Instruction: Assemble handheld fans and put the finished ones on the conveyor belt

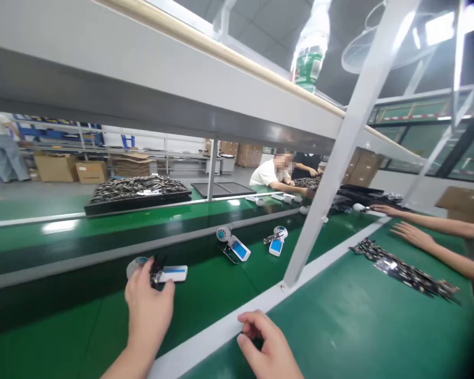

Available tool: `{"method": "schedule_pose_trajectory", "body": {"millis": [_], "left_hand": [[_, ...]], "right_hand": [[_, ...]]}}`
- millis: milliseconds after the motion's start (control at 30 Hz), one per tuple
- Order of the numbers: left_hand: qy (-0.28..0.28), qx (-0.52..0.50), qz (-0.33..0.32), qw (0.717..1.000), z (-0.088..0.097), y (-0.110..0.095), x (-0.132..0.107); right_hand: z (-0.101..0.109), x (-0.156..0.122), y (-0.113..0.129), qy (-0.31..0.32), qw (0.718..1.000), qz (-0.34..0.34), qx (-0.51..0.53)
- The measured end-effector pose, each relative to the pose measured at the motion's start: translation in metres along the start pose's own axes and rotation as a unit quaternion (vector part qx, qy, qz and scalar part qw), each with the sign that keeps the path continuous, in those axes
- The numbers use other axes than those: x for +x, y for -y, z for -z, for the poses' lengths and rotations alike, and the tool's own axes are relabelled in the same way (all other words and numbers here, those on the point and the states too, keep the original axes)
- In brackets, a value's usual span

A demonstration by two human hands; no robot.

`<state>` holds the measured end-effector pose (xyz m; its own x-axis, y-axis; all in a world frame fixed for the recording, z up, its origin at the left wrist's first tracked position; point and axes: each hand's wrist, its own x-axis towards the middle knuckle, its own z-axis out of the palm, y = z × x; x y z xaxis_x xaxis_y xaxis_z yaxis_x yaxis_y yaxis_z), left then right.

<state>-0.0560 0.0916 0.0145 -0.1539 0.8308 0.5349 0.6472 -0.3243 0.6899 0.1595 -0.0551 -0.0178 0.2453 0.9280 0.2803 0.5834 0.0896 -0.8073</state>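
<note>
Green conveyor line (pixel 102 310) runs across the view beneath a white metal shelf frame (pixel 351 131). Green-topped bench (pixel 351 326) lies to the right, separated from the belt by a white rail (pixel 221 329). 1 seated co-worker (pixel 270 173) works beyond the line, and 1 black tray of dark parts (pixel 136 193) sits on the far side. 2 forearms of another person (pixel 438 237) reach in from the right, with their hands flat above the bench, near a strewn row of dark parts (pixel 403 271).

3 white units with blue labels lie on the belt. The nearest white unit (pixel 174 273) is under the left hand (pixel 148 310), whose fingers are closed on a small black part (pixel 157 271) at that unit. The right hand (pixel 264 342) is half curled just beside the rail; any contents cannot be determined.
</note>
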Motion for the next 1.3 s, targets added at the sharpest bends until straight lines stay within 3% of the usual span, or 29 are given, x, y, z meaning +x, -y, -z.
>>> {"method": "schedule_pose_trajectory", "body": {"millis": [100, 267, 400, 567, 667, 767, 967, 1133, 1233, 1300], "left_hand": [[0.035, 0.02, -0.092, 0.995, -0.006, -0.012, -0.025], [0.162, -0.007, -0.074, 0.984, -0.023, -0.018, -0.054], [0.175, -0.011, -0.069, 0.982, -0.026, -0.011, -0.054], [0.194, -0.007, -0.036, 0.98, -0.02, -0.013, -0.049], [0.208, -0.034, 0.013, 0.978, -0.02, -0.014, -0.046], [0.202, -0.102, 0.101, 0.969, -0.026, -0.01, -0.042], [0.182, -0.287, 0.232, 0.911, -0.032, -0.014, -0.036], [0.28, -0.386, 0.193, 0.857, -0.008, -0.048, -0.044], [0.331, -0.345, 0.223, 0.849, 0.003, -0.068, -0.058], [0.364, -0.306, 0.25, 0.843, 0.004, -0.077, -0.07]], "right_hand": [[0.015, 0.033, 0.007, -0.002, 0.996, 0.001, -0.088], [0.024, 0.144, 0.009, -0.023, 0.977, -0.036, -0.21], [0.003, 0.221, -0.004, 0.004, 0.969, -0.077, -0.236], [-0.035, 0.256, -0.01, 0.061, 0.964, -0.107, -0.237], [-0.045, 0.255, -0.006, 0.068, 0.968, -0.105, -0.217], [-0.045, 0.243, 0.003, 0.057, 0.98, -0.081, -0.172], [-0.026, 0.182, 0.03, 0.04, 0.999, -0.02, -0.027], [-0.008, 0.115, 0.041, 0.07, 0.988, -0.049, 0.129], [0.001, 0.078, 0.03, 0.064, 0.962, -0.122, 0.237], [0.005, 0.054, 0.019, 0.062, 0.953, -0.159, 0.25]]}}
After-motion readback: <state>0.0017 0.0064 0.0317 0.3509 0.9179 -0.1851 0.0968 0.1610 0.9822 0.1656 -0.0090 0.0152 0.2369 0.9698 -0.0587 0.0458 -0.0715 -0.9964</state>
